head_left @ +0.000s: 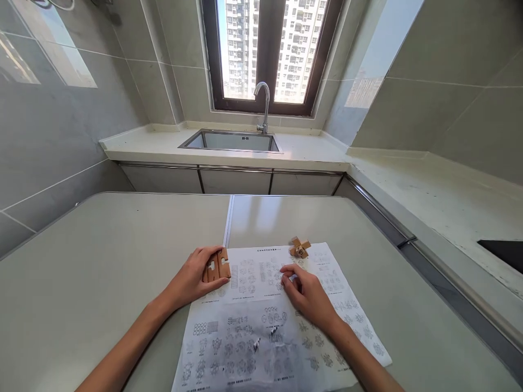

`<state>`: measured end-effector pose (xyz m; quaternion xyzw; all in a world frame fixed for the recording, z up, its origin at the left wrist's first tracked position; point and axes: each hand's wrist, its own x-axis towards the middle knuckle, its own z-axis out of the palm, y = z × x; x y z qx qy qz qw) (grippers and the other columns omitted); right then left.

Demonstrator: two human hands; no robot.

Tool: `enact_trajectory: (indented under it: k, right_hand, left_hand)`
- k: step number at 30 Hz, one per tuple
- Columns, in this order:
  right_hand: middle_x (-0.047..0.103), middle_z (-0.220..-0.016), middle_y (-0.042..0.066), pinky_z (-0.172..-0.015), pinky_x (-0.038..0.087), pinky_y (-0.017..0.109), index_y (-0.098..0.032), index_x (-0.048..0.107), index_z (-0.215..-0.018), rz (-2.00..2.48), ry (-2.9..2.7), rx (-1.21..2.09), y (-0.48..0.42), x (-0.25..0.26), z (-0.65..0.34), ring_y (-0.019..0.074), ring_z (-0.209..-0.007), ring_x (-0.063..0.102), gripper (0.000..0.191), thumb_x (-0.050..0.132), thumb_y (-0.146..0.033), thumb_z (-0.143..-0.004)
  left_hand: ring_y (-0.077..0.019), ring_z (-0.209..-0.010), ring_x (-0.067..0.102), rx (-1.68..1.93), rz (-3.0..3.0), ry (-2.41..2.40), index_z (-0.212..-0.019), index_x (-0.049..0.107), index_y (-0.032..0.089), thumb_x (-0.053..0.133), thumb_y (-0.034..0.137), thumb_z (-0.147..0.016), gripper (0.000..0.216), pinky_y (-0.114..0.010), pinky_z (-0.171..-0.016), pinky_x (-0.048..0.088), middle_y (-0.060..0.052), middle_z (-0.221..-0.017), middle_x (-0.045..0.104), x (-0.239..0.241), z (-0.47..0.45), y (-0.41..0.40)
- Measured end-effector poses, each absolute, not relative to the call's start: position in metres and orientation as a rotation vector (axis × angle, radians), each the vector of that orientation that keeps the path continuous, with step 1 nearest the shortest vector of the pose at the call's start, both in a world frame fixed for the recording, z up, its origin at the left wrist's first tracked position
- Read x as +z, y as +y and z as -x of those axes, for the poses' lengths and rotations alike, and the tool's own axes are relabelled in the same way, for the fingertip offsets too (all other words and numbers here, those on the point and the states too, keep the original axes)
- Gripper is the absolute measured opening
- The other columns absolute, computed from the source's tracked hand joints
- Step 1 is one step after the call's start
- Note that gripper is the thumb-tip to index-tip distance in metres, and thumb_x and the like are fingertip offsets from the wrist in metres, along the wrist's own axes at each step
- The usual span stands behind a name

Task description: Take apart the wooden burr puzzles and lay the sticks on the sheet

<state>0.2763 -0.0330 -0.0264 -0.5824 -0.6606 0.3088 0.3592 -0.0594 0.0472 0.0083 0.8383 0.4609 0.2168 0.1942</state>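
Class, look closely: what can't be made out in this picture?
All in the head view:
- How many wooden pieces there are: the left hand covers part of them.
- The small lettering on the paper: too small to read.
- Drawings beneath the right hand: hidden by hand and forearm.
- The paper's near edge: partly cut off by the bottom edge.
- The black object: cut off by the right edge.

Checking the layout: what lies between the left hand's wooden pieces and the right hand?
Between the pieces and the right hand, only printed paper shows, in the head view.
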Motion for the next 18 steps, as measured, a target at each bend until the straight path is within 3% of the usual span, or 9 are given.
enact_trajectory:
  k: [8, 14, 18]
  right_hand:
    - [0.074, -0.083, 0.004, -0.063, 0.046, 0.031, -0.023, 0.069, -0.107, 1.498, -1.707, 0.828, -0.032, -0.027, -0.277, 0.0195, -0.061, 0.057, 0.028, 0.05, -0.043, -0.102]
    - [0.074, -0.082, 0.003, -0.063, 0.046, 0.031, -0.023, 0.068, -0.106, 1.486, -1.707, 0.838, -0.03, -0.022, -0.275, 0.0189, -0.061, 0.058, 0.027, 0.049, -0.042, -0.103]
    - [0.075, -0.083, 0.003, -0.062, 0.047, 0.03, -0.023, 0.068, -0.104, 1.478, -1.681, 0.856, -0.029, -0.021, -0.275, 0.0186, -0.059, 0.059, 0.029, 0.05, -0.046, -0.103]
  left_hand:
    - [-0.0341, -0.14, 0.052, 0.665, -2.605, 1.144, -0.147, 0.05, 0.029, 0.07, 0.047, -0.094, 0.06, -0.054, -0.115, 0.046, -0.01, -0.152, 0.057, 0.012, 0.054, 0.041]
    - [-0.0315, -0.14, 0.055, 0.614, -2.713, 0.864, -0.145, 0.052, 0.03, 0.067, 0.032, -0.098, 0.05, -0.053, -0.117, 0.048, -0.009, -0.146, 0.063, 0.007, 0.024, 0.01]
    - [-0.0327, -0.14, 0.056, 0.539, -2.677, 0.657, -0.144, 0.053, 0.029, 0.073, 0.028, -0.092, 0.055, -0.053, -0.115, 0.052, -0.01, -0.145, 0.065, 0.006, 0.006, -0.011]
